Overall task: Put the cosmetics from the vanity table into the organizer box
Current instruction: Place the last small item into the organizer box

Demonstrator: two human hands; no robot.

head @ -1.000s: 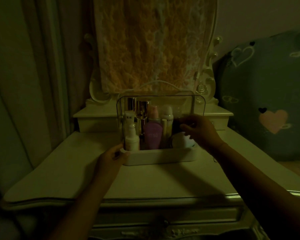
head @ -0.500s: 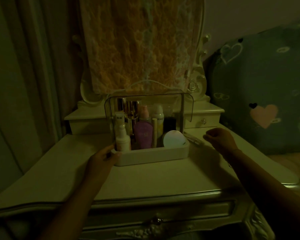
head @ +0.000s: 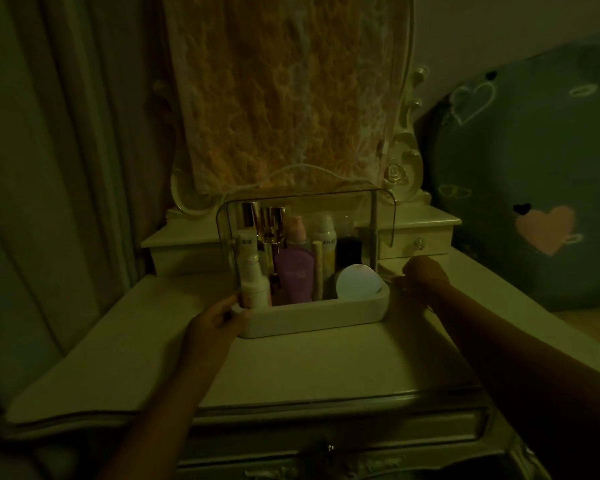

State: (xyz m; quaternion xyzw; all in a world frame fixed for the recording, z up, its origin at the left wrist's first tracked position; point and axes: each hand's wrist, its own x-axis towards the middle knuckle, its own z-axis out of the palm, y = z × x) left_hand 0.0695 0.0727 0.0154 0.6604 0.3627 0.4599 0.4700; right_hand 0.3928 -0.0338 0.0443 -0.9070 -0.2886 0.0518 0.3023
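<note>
The white organizer box (head: 312,317) stands at the middle of the vanity table (head: 291,372), its clear cover (head: 385,216) swung open at the right. Inside stand a white pump bottle (head: 253,282), a purple tube (head: 295,275), gold-capped bottles, a dark jar and a round pale compact (head: 357,282). My left hand (head: 215,320) grips the box's left end. My right hand (head: 425,273) rests on the table just right of the box, fingers closed over a thin pencil-like cosmetic that is mostly hidden.
A mirror draped with a lace cloth (head: 284,98) rises behind the box, flanked by small drawer units (head: 416,242). A curtain (head: 49,168) hangs at the left. A dark bedding bundle with heart prints (head: 534,185) sits to the right. The room is very dim.
My right hand left the inside of the box, where the round compact now rests, and came down on the thin item beside the box. My left hand stayed on the box.
</note>
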